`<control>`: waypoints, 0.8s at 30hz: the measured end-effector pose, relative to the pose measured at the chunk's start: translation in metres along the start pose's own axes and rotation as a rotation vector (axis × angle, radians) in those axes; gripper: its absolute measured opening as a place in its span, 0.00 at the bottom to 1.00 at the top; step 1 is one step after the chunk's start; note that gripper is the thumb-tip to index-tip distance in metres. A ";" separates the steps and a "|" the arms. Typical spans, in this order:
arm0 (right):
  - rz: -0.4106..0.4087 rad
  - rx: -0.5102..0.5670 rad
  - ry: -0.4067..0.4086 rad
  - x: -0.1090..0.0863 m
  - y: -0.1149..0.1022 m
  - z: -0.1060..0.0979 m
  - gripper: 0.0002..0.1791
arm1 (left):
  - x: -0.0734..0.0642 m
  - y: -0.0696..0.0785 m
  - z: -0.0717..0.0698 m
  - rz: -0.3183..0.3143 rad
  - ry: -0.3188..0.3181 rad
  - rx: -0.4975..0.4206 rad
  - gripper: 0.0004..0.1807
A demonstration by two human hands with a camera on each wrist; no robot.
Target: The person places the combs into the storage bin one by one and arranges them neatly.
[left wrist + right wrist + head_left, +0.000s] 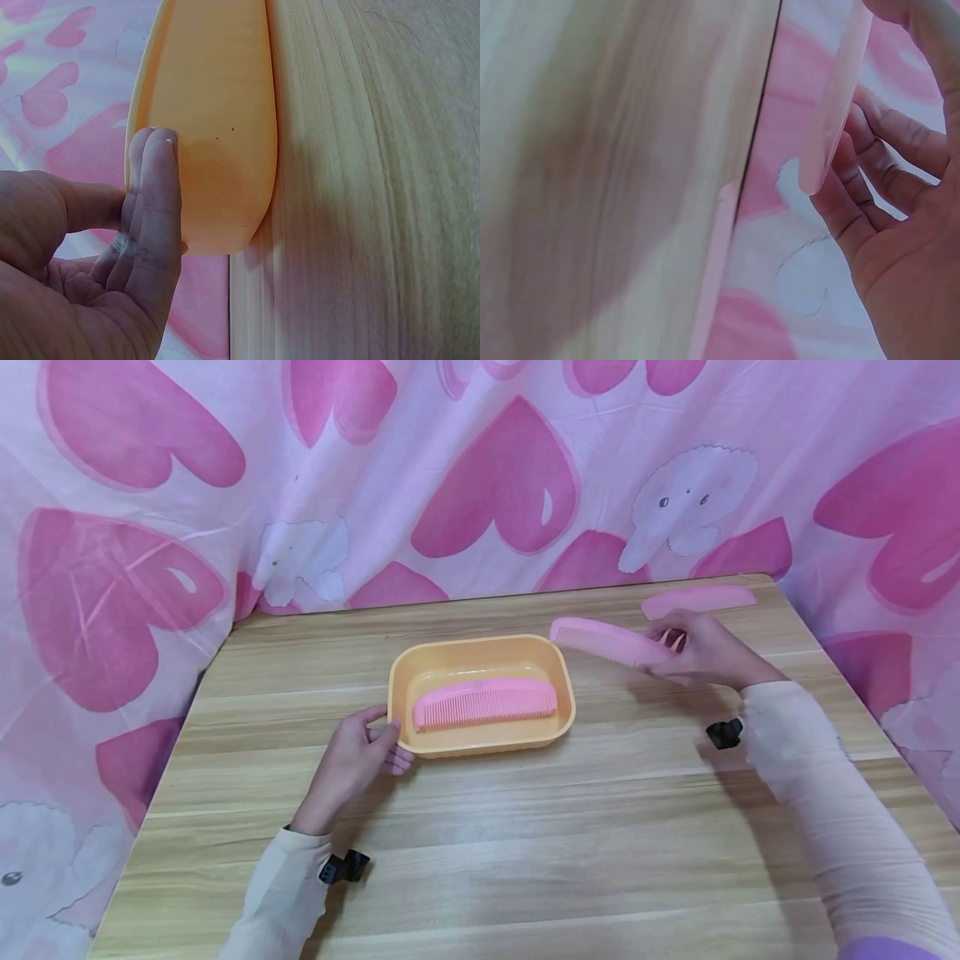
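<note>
An orange plastic tub (480, 749) stands on the table with one pink comb (483, 700) lying inside. My left hand (358, 756) pinches the tub's left end: the thumb is at the rim and the fingers (154, 202) lie along the outer wall. Right of the tub, my right hand (701, 652) grips a second pink comb (607, 642) by one end, raised above the table. Its other end points left, near the tub's far right corner. Beneath that hand in the right wrist view, part of a third pink comb (716, 262) lies along the table edge.
The third comb (697, 600) rests at the far right of the wooden table (480, 852). Behind and beside the table hangs a pink curtain (495, 477) printed with hearts. A small black device (345, 867) sits at the left wrist, another (724, 734) at the right.
</note>
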State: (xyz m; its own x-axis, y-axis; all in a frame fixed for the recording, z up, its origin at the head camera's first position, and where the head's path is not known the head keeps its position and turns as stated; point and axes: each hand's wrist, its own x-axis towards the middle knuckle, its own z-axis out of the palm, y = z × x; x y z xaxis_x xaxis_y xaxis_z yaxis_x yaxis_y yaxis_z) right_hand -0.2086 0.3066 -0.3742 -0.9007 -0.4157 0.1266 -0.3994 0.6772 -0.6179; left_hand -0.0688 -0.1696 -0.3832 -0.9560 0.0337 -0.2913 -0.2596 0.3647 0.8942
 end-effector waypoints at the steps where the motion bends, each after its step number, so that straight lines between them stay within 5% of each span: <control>1: -0.012 0.001 0.002 0.001 -0.004 0.000 0.20 | 0.000 0.000 0.000 -0.001 0.000 0.000 0.25; 24: -0.154 -0.091 -0.095 0.040 -0.077 0.023 0.23 | -0.001 0.001 -0.001 -0.001 -0.010 -0.017 0.23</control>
State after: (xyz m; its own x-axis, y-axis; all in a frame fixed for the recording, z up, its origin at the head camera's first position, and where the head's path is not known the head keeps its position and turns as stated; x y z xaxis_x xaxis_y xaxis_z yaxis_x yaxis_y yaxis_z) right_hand -0.2098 0.2240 -0.3396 -0.8093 -0.5711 0.1372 -0.5486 0.6516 -0.5239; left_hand -0.0682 -0.1703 -0.3816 -0.9544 0.0424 -0.2954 -0.2629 0.3490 0.8995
